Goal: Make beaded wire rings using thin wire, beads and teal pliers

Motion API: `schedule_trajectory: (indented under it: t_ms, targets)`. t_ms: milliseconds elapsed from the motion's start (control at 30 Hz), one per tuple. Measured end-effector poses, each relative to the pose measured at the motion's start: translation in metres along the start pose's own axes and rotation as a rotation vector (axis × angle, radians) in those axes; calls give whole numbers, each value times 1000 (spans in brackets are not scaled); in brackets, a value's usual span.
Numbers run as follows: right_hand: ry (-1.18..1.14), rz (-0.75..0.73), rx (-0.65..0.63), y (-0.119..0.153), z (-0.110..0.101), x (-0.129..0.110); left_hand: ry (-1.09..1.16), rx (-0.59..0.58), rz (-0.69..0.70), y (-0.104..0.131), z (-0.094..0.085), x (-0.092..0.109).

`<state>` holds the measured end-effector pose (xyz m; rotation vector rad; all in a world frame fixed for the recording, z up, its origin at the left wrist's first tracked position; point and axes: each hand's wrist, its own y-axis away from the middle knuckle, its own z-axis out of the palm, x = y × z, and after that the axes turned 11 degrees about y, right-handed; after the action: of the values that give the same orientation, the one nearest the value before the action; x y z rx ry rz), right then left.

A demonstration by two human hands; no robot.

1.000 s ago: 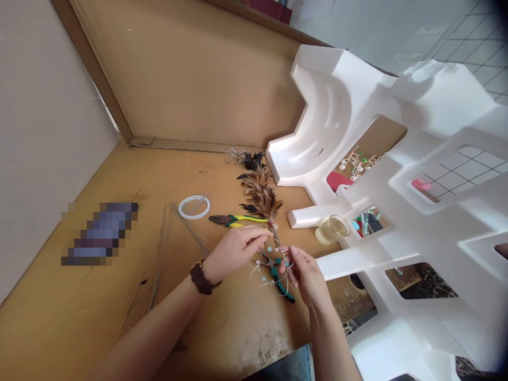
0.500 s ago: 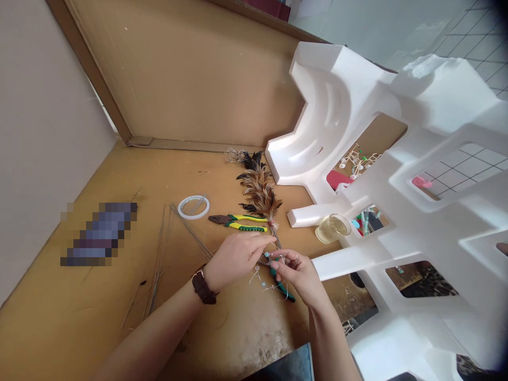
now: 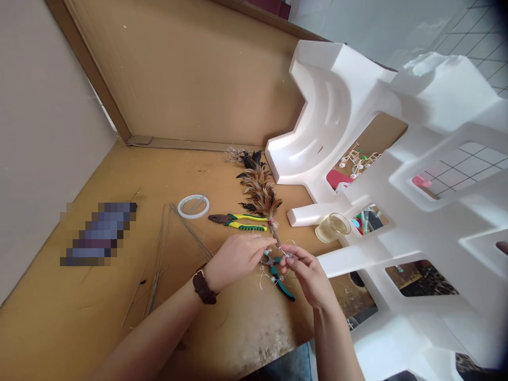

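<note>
My left hand [image 3: 238, 256], a dark watch strap at its wrist, is closed at the fingertips on thin wire. To its right, my right hand [image 3: 305, 270] pinches the same beaded wire [image 3: 273, 279], which loops below the fingers with small clear and pale beads. Green-handled pliers [image 3: 283, 288] lie on the table under the wire. Just above my left hand rest yellow-and-green pliers [image 3: 248, 222]. The stick of a brown feather duster [image 3: 257, 185] reaches down to my fingertips.
A white tape roll [image 3: 193, 207] and loose thin wires [image 3: 159, 259] lie left of my hands. A pixelated dark object [image 3: 99, 233] is farther left. A glass of yellowish liquid [image 3: 332, 227] stands beside a large white moulded frame [image 3: 428, 222] on the right.
My right hand has moved slightly right, and the beaded wire has shifted and turned with it. My left hand has hardly moved.
</note>
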<state>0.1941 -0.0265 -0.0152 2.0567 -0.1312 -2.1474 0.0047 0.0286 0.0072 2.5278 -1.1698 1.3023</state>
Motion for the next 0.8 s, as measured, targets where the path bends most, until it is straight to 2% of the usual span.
schedule_trajectory:
  t_ms: [800]
  targets:
    - [-113,15,-56,-2,-2,2,-40,61,-18,-1,-5,-6]
